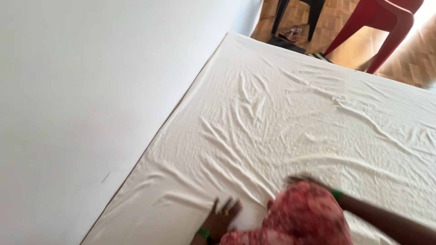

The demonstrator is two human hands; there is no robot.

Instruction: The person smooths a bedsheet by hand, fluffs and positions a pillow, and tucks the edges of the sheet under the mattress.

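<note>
A wrinkled cream sheet (pixel 290 122) covers a mattress that runs along a white wall. My left hand (pixel 222 217) lies flat on the sheet near the bottom edge, with its fingers spread, a ring on one finger and a green bangle at the wrist. My right arm reaches in from the lower right, also with a green bangle. My right hand (pixel 303 180) is blurred and low over the sheet. A red and pink patterned cloth (pixel 309 218) lies in front of it and hides most of it. Whether that hand grips anything does not show.
The white wall (pixel 91 90) borders the mattress on the left. Beyond the far end of the mattress is a wooden floor with a red plastic chair (pixel 386 22), the legs of a black chair (pixel 297 11) and a small object on the floor between them.
</note>
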